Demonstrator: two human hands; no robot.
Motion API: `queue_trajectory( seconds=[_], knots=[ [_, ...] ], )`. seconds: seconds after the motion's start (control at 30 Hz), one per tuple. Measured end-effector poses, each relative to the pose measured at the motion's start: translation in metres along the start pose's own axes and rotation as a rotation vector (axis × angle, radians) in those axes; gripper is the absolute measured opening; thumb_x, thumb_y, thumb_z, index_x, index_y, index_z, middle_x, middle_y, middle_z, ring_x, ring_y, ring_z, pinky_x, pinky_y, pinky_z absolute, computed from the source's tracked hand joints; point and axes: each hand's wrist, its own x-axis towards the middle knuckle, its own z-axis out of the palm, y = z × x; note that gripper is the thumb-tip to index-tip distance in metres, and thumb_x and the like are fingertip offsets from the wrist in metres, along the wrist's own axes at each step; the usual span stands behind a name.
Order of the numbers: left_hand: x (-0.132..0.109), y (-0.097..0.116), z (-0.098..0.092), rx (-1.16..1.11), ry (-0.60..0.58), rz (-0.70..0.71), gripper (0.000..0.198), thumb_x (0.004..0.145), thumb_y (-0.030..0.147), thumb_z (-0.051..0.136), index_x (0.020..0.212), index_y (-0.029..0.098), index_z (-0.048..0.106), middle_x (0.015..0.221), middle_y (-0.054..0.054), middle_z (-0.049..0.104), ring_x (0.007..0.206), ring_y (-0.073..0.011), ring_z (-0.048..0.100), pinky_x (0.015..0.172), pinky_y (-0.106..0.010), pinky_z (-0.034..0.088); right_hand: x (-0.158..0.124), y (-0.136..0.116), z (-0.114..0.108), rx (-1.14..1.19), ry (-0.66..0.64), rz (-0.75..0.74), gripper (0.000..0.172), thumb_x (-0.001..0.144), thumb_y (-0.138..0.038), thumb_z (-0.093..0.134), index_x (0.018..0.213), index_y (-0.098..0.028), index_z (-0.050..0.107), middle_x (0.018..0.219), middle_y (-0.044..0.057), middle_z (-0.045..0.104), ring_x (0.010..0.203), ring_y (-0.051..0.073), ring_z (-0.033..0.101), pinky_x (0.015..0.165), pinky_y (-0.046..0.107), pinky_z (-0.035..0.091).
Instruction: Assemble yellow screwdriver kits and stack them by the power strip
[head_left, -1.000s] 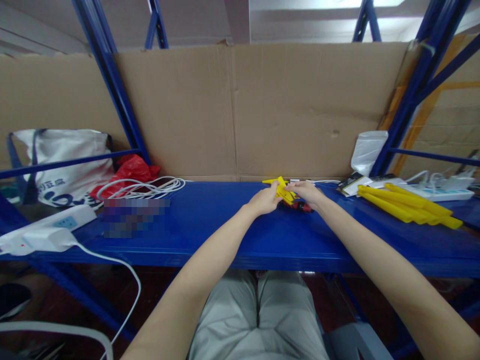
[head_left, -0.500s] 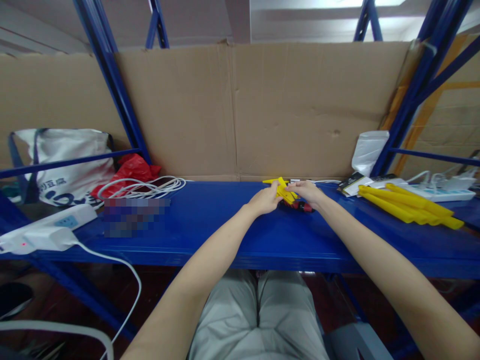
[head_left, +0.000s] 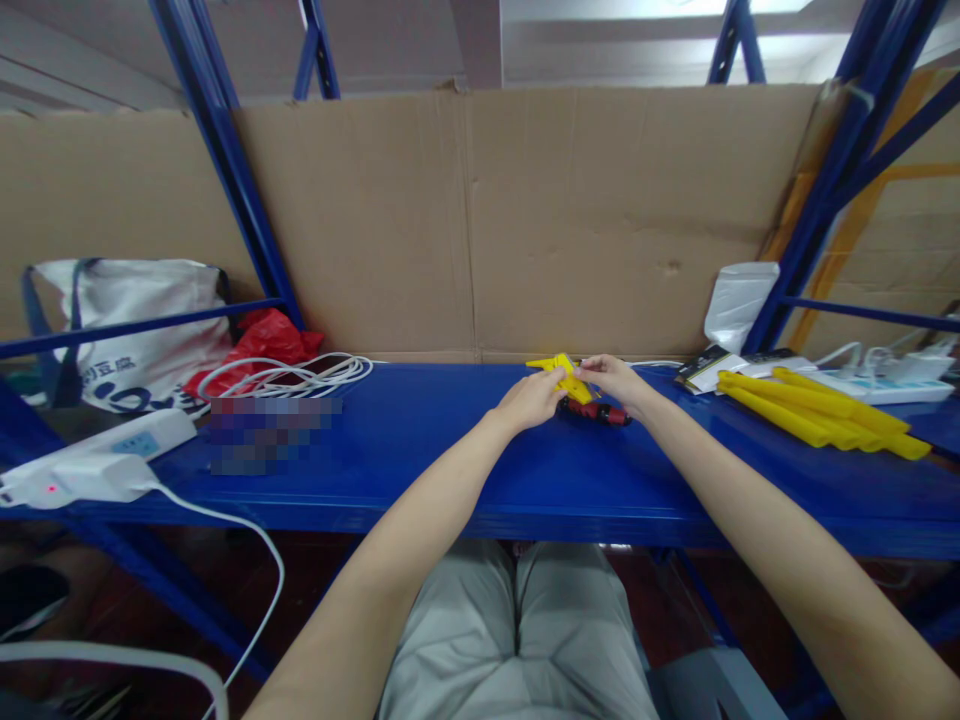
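Note:
A yellow plastic piece with a pointed end (head_left: 571, 384) is held just above the blue shelf top by my left hand (head_left: 531, 400), whose fingers are closed round its near left side. My right hand (head_left: 611, 380) is at the piece's right side, thumb and fingers pinched together. Whatever sits in that pinch is too small to make out. Below the hands, a red and black object (head_left: 600, 411) lies on the shelf, partly covered by the yellow piece; its kind is unclear.
Several long yellow tubes (head_left: 825, 412) lie at the right, by a white power strip (head_left: 885, 388) and small boxes (head_left: 709, 368). At the left are coiled white cable (head_left: 315, 375), a red bag (head_left: 274, 340), a cloth bag (head_left: 150, 320) and another power strip (head_left: 142, 436). Cardboard (head_left: 360, 220) stands behind.
The yellow piece has turned a little in my left hand. My right fingers have drawn slightly to the right, and more of the red and black object shows.

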Motion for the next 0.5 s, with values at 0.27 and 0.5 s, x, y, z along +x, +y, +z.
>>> queue_trajectory(
  seconds=[0.27, 0.5],
  knots=[
    [0.0, 0.002, -0.002, -0.013, 0.001, -0.038, 0.02, 0.091, 0.021, 0.047, 0.11, 0.018, 0.052, 0.12, -0.011, 0.064, 0.112, -0.0249, 0.06, 0.092, -0.037, 0.048, -0.002, 0.002, -0.019, -0.002, -0.161, 0.035, 0.013, 0.069, -0.021, 0.069, 0.061, -0.016, 0.059, 0.062, 0.001, 0.057, 0.061, 0.01, 0.047, 0.051, 0.02, 0.032],
    [0.0, 0.002, -0.003, -0.02, -0.008, -0.036, 0.021, 0.091, 0.021, 0.046, 0.111, 0.019, 0.052, 0.121, -0.011, 0.063, 0.113, -0.0238, 0.06, 0.092, -0.036, 0.048, 0.002, 0.01, -0.019, 0.059, -0.251, 0.039, 0.013, 0.067, -0.023, 0.071, 0.062, -0.016, 0.06, 0.065, 0.001, 0.061, 0.06, 0.01, 0.048, 0.055, 0.022, 0.033]
  ],
)
